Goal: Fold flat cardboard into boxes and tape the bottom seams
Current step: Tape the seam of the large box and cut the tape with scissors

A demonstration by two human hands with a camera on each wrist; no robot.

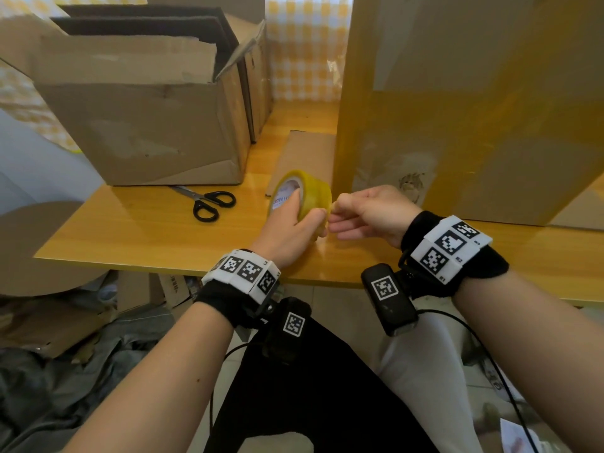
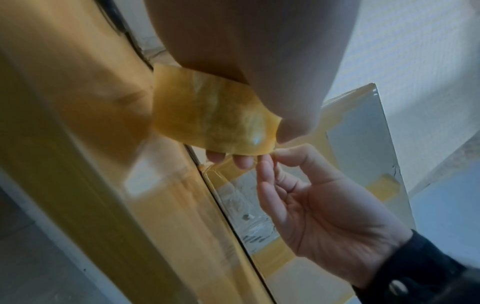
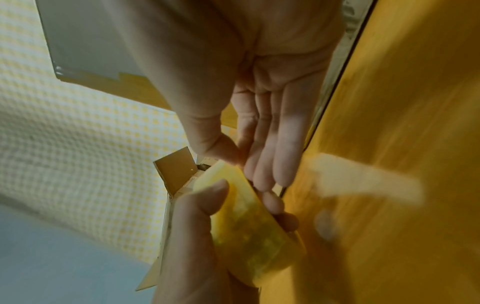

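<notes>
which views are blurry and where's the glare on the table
Head view: mostly sharp, with soft glare on the glossy table near the tape roll and wide-angle bending at the edges. Left wrist view: near surfaces smeared, a bright glint on the loose tape end. Right wrist view: dim and soft, blurred streaks across the yellow surface.

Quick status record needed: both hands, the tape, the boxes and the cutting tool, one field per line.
left hand: grips yellow packing tape roll, just above the wooden table
right hand: thumb and fingers pinching at the roll's loose end
taped tall cardboard box: upright, right of the roll
open brown cardboard box: left rear of the table
black-handled scissors: lying untouched in front of the open box
</notes>
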